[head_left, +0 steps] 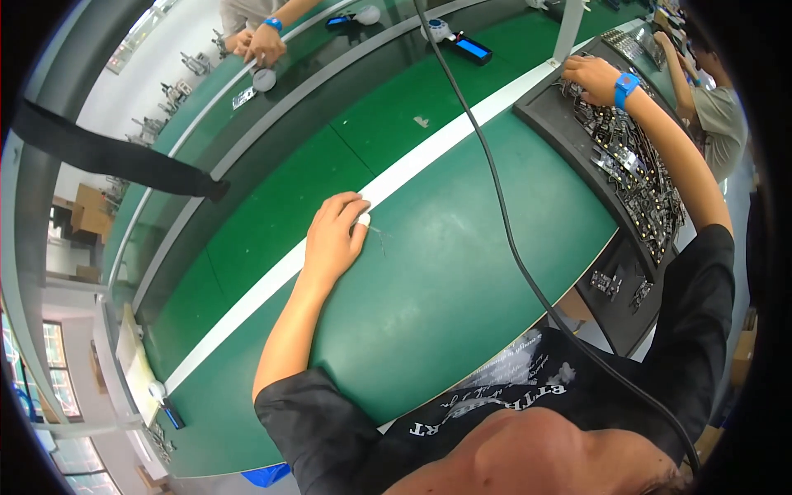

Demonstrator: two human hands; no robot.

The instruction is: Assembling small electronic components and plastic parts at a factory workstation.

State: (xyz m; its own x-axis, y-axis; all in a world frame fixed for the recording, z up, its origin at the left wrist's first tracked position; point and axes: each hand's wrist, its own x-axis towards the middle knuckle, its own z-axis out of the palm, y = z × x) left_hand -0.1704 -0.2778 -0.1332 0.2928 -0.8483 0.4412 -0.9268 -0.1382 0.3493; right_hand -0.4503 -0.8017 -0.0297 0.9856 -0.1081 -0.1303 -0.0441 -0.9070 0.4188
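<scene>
My left hand [332,235] rests at the white strip along the green worktable [462,280]. Its thumb and fingers are closed on a small white round piece [364,219], from which thin wire-like strands trail onto the table. My right hand [589,77], a blue band [626,89] around its wrist, reaches into the far end of a black tray [569,153]. Its fingers are bent down among small circuit boards [631,177]; whatever they grip is hidden. Many dark boards with pale components fill that tray.
A black cable [503,206] hangs across the view above the table. Beyond the white strip [429,157] runs a green conveyor belt [289,190] with a blue-screened device [472,49]. Another person's hands [262,43] work across it; a further person [716,107] sits at the right.
</scene>
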